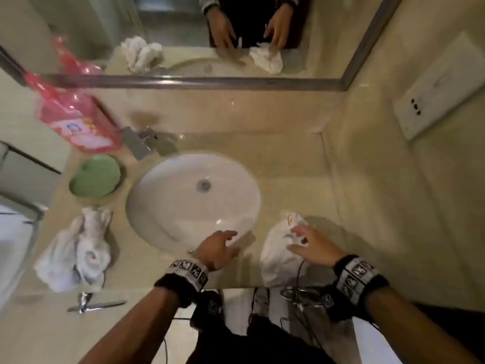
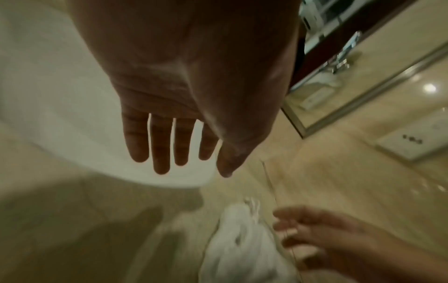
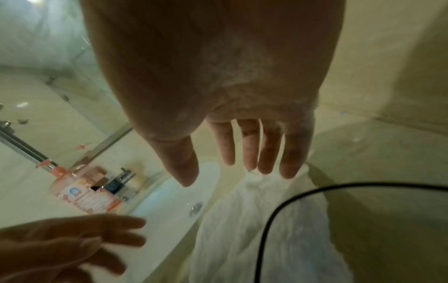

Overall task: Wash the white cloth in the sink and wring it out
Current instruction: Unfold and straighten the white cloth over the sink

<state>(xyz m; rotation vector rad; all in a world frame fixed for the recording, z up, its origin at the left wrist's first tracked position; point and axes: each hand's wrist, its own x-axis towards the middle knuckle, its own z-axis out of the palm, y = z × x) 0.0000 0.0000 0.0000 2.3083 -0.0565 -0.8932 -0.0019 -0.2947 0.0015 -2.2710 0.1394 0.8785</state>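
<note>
In the head view, the crumpled white cloth (image 1: 280, 256) lay on the glossy beige stone counter (image 1: 294, 169) in the lower right of centre, just beside the right rim of the round white porcelain sink (image 1: 183, 203) and outside the basin. The right hand (image 1: 312, 249) hovered over the cloth's upper right part with its fingers (image 1: 299, 231) spread and straight, holding nothing; whether they touched the fabric could not be told through the blur. The left hand (image 1: 216, 249) reached over the sink's lower rim, its fingers (image 1: 227, 235) also loosely extended and empty. From the left wrist, that hand (image 2: 194, 86) filled the upper middle of the frame with straight, slightly parted fingers above the white basin (image 2: 48, 95), and the cloth (image 2: 232, 249) showed at the bottom centre beside the blurred right hand (image 2: 322, 235). From the right wrist, the open right hand (image 3: 218, 80) hung above the cloth (image 3: 242, 229), with a thin black cable (image 3: 281, 206) curving across the lower right. At the left edge of the head view stood a pink plastic refill pouch (image 1: 76, 119), a green round dish (image 1: 95, 177) below it, and a bundle of white towels (image 1: 76, 250) further down. A chrome tap (image 1: 139, 141) sat at the sink's upper left, and a framed mirror (image 1: 183, 35) spanned the top.
</note>
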